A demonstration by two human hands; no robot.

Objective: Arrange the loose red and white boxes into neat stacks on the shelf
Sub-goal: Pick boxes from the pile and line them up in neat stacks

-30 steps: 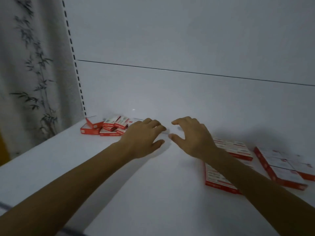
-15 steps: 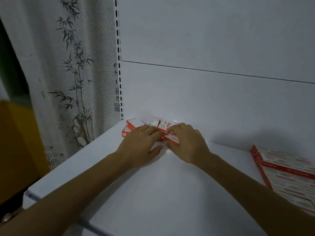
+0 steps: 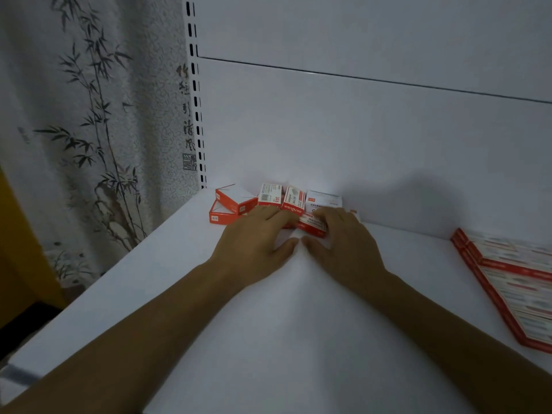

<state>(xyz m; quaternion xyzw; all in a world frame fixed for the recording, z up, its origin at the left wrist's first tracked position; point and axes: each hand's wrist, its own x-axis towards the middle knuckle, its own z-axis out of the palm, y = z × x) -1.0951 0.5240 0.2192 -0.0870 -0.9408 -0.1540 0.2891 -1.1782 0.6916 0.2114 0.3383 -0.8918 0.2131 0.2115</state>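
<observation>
A loose pile of small red and white boxes (image 3: 270, 200) lies in the back left corner of the white shelf (image 3: 283, 324). Two of them (image 3: 231, 203) sit tilted at the pile's left end. My left hand (image 3: 255, 243) lies palm down with its fingertips on the front boxes. Beside it, my right hand (image 3: 343, 240) has its fingers over a flat red and white box (image 3: 312, 224) at the pile's front right. The two thumbs nearly touch on the shelf. Whether either hand actually grips a box is hidden by the fingers.
Larger flat red and white boxes (image 3: 513, 282) lie side by side along the shelf's right edge. A slotted upright (image 3: 197, 115) marks the back left corner, with a bamboo-print curtain (image 3: 89, 130) beyond the left edge. The white back panel (image 3: 373, 144) rises behind the pile.
Both hands reached left and forward from the bare shelf onto the small box pile. The view swung left and closer, and the large boxes slid toward the right edge.
</observation>
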